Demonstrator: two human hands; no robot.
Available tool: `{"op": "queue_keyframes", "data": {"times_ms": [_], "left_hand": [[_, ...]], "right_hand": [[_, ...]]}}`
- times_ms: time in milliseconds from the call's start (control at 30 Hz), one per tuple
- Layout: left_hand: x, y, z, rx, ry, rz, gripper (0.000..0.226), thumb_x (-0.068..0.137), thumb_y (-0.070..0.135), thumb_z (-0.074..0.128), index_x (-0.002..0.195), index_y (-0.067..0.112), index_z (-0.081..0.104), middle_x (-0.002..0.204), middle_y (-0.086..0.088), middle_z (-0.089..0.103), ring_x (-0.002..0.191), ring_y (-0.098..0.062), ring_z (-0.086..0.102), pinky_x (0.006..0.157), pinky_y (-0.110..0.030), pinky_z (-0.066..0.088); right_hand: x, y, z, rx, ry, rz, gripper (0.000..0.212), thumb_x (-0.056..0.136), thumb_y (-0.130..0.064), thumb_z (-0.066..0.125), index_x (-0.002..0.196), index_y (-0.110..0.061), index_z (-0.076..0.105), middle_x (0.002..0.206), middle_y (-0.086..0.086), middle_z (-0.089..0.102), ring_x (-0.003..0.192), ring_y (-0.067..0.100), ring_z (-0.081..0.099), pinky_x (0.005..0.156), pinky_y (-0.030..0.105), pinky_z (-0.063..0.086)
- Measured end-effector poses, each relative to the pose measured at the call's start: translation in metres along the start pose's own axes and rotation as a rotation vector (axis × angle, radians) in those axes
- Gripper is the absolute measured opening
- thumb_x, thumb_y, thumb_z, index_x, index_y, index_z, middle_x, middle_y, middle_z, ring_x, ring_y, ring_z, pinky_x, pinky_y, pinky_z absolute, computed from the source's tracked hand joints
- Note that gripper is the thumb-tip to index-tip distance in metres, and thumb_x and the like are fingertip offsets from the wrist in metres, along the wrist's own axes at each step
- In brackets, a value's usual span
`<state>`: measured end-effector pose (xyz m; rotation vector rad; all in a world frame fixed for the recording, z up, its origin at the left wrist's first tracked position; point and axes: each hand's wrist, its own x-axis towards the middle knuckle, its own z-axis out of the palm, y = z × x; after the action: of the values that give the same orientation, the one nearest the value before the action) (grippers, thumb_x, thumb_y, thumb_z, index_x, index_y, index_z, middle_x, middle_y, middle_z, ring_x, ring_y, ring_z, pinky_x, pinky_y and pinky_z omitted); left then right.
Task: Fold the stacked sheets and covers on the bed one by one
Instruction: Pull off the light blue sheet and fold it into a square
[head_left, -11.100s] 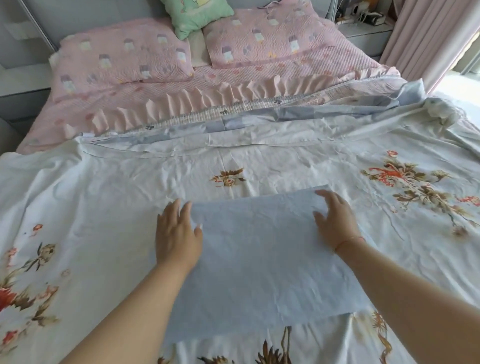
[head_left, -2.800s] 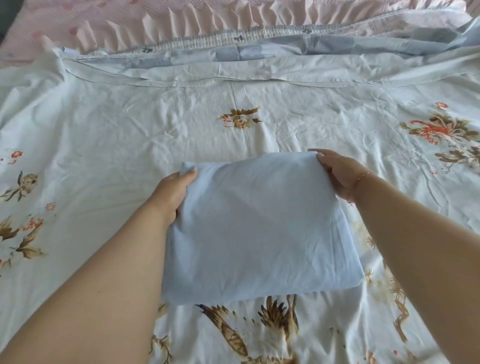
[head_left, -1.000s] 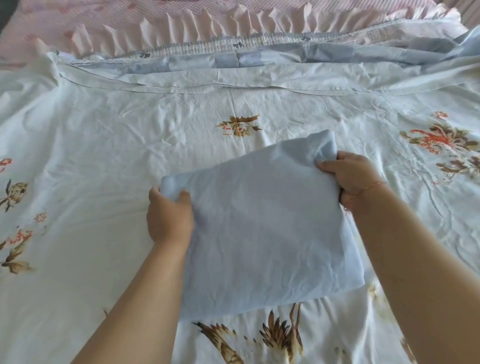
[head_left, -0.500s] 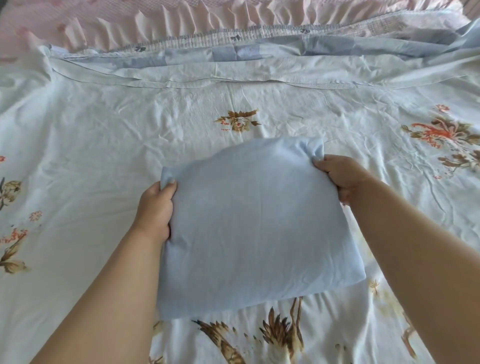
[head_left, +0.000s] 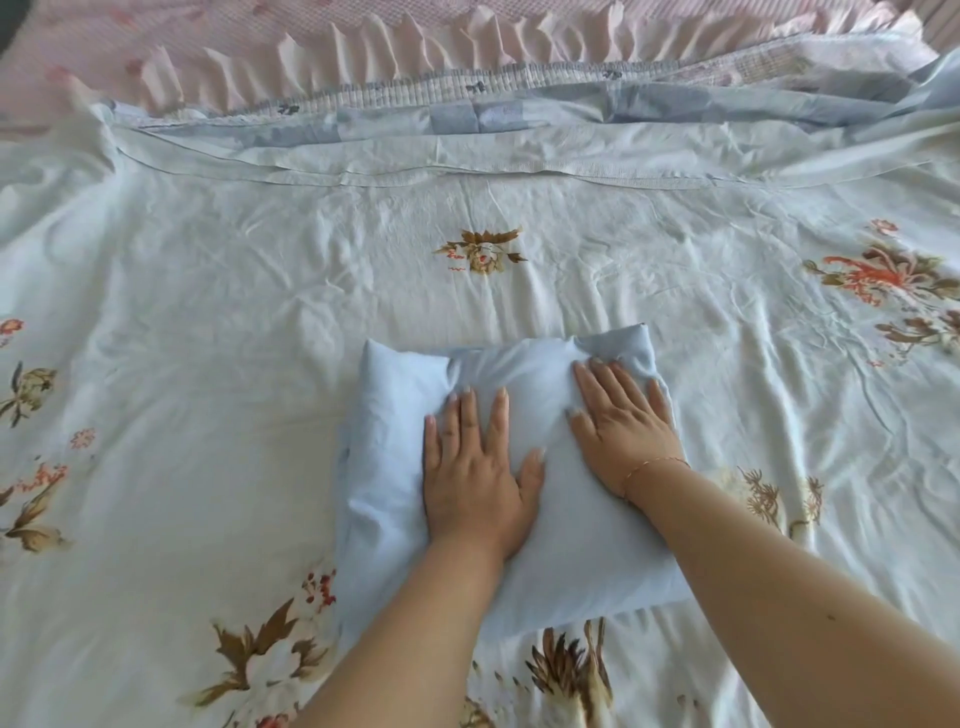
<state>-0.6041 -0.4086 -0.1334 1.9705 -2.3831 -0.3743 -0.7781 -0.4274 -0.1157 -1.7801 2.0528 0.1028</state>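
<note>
The bed (head_left: 130, 62) carries several layers of linen, and most of the work looks unfinished. Largest is the floral sheet (head_left: 260, 322), pale with brown and orange flowers, spread open and creased across nearly the whole view, not yet folded. Beyond it, along the far edge, a blue patchwork cover (head_left: 519, 111) and a pale hemmed layer lie overlapped and also unfolded, with the pink ruffled bedspread (head_left: 363, 47) behind them.

One piece appears done: the plain blue sheet (head_left: 395, 415) sits as a compact, puffy rectangle on the floral sheet, near the person's edge of the bed. The left hand (head_left: 475, 467) lies flat on its middle, fingers straight and slightly spread, gripping nothing. The right hand (head_left: 623, 421) lies just beside it toward the far right corner, fingers likewise extended and pressing the cloth down. Judging from this, the bundle is being flattened as a last touch, and the larger pieces remain.

No brand, label or legible writing shows on any fabric.
</note>
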Motion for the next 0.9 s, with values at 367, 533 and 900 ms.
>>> {"op": "queue_keyframes", "data": {"times_ms": [367, 533, 900], "left_hand": [[-0.008, -0.064, -0.015, -0.128, 0.015, -0.616, 0.078, 0.094, 0.061, 0.021, 0.152, 0.009, 0.016, 0.155, -0.020, 0.024, 0.141, -0.037, 0.024, 0.114, -0.050, 0.019], [0.002, -0.069, -0.034, -0.559, 0.001, -0.968, 0.082, 0.089, 0.065, 0.045, 0.126, -0.008, 0.048, 0.128, -0.029, 0.054, 0.118, -0.043, 0.053, 0.092, -0.044, 0.043], [-0.085, -0.114, -0.093, -1.294, 0.009, -1.013, 0.047, 0.080, 0.052, 0.061, 0.087, 0.006, 0.066, 0.098, -0.020, 0.070, 0.089, -0.037, 0.067, 0.090, -0.052, 0.053]], "right_hand": [[-0.018, 0.011, -0.005, 0.229, 0.168, 0.416, 0.078, 0.087, -0.070, 0.030, 0.148, -0.025, 0.017, 0.150, 0.013, 0.028, 0.138, 0.031, 0.026, 0.109, 0.044, 0.027], [-0.015, 0.015, -0.021, 0.740, 0.033, 0.643, 0.072, 0.080, -0.065, 0.055, 0.119, -0.004, 0.050, 0.102, 0.011, 0.058, 0.094, 0.031, 0.058, 0.083, 0.037, 0.047], [-0.094, -0.025, -0.048, 0.995, -0.038, 0.529, 0.050, 0.082, -0.057, 0.059, 0.097, -0.010, 0.064, 0.104, 0.017, 0.067, 0.097, 0.035, 0.063, 0.097, 0.048, 0.047]]}}
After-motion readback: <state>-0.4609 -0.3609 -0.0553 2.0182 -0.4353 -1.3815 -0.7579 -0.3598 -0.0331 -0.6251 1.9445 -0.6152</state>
